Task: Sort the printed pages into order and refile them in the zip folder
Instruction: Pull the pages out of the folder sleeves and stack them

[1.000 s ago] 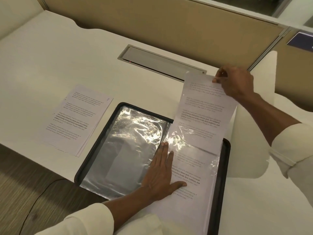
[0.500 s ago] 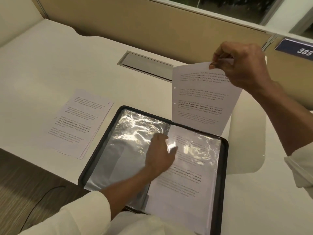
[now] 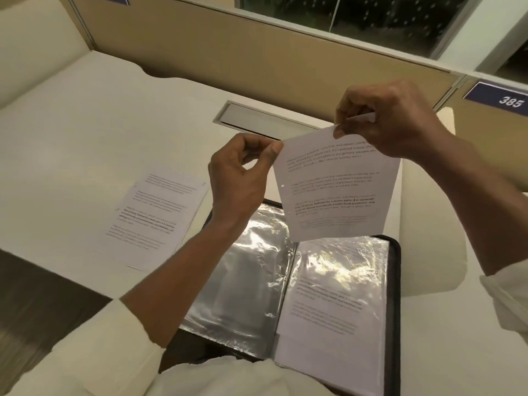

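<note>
A printed page [image 3: 334,187] hangs upright in the air above the open zip folder [image 3: 395,281]. My right hand [image 3: 391,121] pinches its top right corner. My left hand [image 3: 243,178] pinches its top left corner between thumb and fingers. The black-edged folder lies open on the desk near me, with shiny plastic sleeves [image 3: 245,270] on its left side and a sleeved printed page [image 3: 331,307] on its right side. A small stack of printed pages [image 3: 154,215] lies flat on the desk left of the folder.
The white desk [image 3: 85,132] carries a grey cable hatch [image 3: 257,118] behind my hands. A beige partition [image 3: 228,50] runs along the back, with a blue sign reading 385 [image 3: 505,100] at the right. Dark floor [image 3: 34,284] shows at the lower left.
My left hand lifted off the folder's sleeve and took the page's top left corner. My right hand raised the page clear of the folder.
</note>
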Tool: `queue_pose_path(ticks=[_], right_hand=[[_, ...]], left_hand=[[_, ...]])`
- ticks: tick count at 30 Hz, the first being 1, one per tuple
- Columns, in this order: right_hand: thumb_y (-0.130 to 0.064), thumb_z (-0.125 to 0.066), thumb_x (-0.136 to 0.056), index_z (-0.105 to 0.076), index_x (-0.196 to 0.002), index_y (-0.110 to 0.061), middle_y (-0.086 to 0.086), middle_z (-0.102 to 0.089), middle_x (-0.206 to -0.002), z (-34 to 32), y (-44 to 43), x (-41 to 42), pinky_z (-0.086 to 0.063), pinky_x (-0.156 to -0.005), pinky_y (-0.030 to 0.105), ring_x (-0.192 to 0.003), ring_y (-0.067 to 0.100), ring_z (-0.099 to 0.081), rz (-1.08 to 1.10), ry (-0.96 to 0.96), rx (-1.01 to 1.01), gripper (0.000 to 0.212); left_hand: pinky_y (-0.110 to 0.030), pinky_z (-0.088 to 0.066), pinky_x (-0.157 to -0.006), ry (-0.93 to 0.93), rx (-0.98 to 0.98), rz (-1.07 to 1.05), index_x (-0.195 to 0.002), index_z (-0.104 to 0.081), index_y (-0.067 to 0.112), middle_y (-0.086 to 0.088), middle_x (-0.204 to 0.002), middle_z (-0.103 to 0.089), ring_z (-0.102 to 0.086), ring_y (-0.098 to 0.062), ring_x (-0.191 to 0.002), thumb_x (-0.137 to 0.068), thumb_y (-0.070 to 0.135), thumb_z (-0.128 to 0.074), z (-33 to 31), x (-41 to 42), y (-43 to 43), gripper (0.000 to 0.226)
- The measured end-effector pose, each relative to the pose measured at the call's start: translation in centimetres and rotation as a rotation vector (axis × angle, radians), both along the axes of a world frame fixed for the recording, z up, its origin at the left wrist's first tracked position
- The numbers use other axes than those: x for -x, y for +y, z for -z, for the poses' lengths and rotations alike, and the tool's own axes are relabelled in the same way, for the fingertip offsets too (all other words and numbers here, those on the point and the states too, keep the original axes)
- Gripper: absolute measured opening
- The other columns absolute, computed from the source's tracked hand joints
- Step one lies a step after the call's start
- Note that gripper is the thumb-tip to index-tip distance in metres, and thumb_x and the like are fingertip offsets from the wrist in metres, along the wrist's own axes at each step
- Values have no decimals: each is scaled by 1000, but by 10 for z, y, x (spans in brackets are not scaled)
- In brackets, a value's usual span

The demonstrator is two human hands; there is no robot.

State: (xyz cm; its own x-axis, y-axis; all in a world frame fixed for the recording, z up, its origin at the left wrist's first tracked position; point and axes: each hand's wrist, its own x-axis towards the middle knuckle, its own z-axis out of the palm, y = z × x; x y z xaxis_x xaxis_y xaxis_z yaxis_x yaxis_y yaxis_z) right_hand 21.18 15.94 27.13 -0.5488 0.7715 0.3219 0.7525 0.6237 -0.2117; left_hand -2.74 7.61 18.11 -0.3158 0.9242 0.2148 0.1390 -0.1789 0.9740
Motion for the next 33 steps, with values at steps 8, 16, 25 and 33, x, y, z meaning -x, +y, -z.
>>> queue_pose_path(ticks=[8,16,25,33], right_hand=[[-24,-88,-83,-71,-99,-26,-19,-67,-84,4,3,49,-57,-67,34,-76,2,-67,15,40,228,24],[-21,-90,-80,-79,-104,-15,-6,-81,-87,35,25,78,-58,-63,26,-75,11,-74,23,226,603,27],[-11,-83,-83,-73,-119,0,13,-77,-119,146,17,154,-58,-96,46,-110,31,-74,129,874,1016,39],[-14,-83,-87,-75,-123,-10,2,-79,-116,226,-10,223,-60,-91,41,-108,25,-76,316,906,1193,37]], left_hand=[[-43,-64,-85,-14,-7,-73,-95,-76,14,6,-89,-79,-76,-19,-87,-89,23,-86,7,53,-3,15],[-36,-66,-79,70,5,-186,-99,-72,14,10,-90,-78,-76,-15,-83,-92,26,-83,10,123,16,18],[-40,-66,-82,-23,125,-167,-97,-74,10,-1,-92,-79,-77,-22,-86,-89,16,-86,17,208,42,16],[-43,-65,-83,88,237,-185,-93,-75,10,0,-86,-79,-78,-17,-79,-85,16,-87,49,287,78,16]])
